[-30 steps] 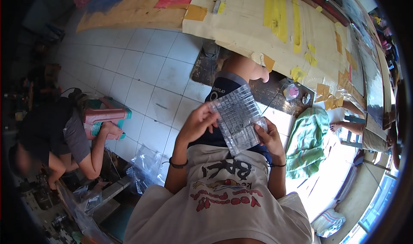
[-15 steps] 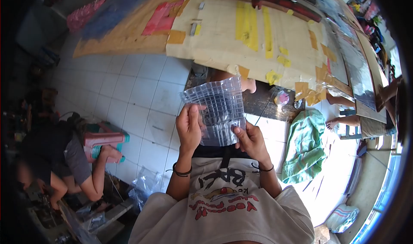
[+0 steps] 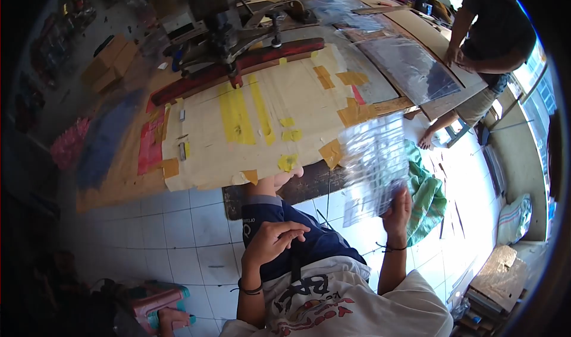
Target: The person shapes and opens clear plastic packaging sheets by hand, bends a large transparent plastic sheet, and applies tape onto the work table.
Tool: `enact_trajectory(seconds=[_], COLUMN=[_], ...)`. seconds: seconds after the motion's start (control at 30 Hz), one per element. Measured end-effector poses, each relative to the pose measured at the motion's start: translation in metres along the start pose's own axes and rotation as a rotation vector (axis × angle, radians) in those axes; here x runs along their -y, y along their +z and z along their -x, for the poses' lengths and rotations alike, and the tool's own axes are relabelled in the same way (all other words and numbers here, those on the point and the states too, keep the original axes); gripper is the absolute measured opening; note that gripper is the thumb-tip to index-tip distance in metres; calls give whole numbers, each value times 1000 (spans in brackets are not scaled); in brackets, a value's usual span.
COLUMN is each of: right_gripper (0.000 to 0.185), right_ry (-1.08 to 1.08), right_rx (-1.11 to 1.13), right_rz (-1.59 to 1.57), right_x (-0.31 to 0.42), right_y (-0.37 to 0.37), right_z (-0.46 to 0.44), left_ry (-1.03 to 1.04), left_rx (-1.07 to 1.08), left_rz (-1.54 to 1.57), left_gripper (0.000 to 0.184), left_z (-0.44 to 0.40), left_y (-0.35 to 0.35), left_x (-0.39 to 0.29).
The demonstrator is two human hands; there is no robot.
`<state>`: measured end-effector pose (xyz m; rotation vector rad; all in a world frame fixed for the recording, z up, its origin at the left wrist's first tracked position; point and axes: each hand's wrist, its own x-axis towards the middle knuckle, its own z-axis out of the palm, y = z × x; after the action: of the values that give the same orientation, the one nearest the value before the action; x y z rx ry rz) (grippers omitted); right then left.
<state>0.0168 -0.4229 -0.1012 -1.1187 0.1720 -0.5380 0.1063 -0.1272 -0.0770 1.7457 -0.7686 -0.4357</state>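
Note:
A clear plastic sheet with a grid pattern (image 3: 375, 167) is held up at the right, beyond my lap. My right hand (image 3: 397, 212) grips its lower right edge, thumb against the plastic. Away from the sheet, my left hand (image 3: 276, 241) hovers over my dark blue shorts (image 3: 321, 242), its fingers partly bent and apart, with nothing in them. The taped, cream-coloured work table (image 3: 208, 117) lies in front of me, and the sheet overlaps its right edge in view.
A red bar of a machine (image 3: 262, 56) crosses the table. At the upper right stands a person (image 3: 496, 34) beside stacked boards. A green sack (image 3: 425, 200) lies on the tiled floor (image 3: 208, 236); a pink and green stool (image 3: 157, 304) is at the lower left.
The view has turned up and right, showing more of the table and the standing person. My left hand has let go of the sheet; my right hand has carried it out to the right.

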Motion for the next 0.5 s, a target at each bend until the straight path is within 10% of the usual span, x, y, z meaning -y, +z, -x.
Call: enact_trajectory(seconds=[0.3,0.5], right_gripper=[42,43], right_ry=[-193,-61], right_rx=[-430,-709], right_rz=[189,107], right_x=[68,-27], right_y=[-38,-137], right_z=[-62,-71], left_ry=[11,-26], left_rx=[-204,-264], left_rz=[-887,-918], left_gripper=[21,24], left_z=[-22,-24], left_y=[15,12], left_x=[67,78])
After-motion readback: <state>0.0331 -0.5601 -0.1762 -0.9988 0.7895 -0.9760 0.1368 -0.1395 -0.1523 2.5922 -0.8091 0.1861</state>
